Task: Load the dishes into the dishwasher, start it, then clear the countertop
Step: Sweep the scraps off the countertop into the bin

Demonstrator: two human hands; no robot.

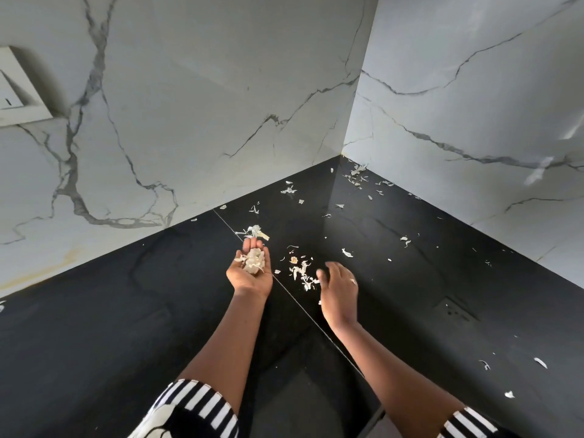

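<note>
My left hand (250, 273) is palm up over the black countertop (126, 311), cupped under a small heap of pale garlic-like peels (254, 260). My right hand (338, 287) hovers palm down just right of a loose cluster of peel scraps (301, 273), its fingers loosely curved and slightly blurred. One scrap clings to the back of that hand. More peels (357, 173) lie scattered toward the corner, and a few (509, 394) are at the right front.
White marble-patterned walls (189, 105) meet in a corner behind the counter. A white switch plate (19, 90) is on the left wall. A thin seam (284, 289) runs diagonally across the countertop between my hands.
</note>
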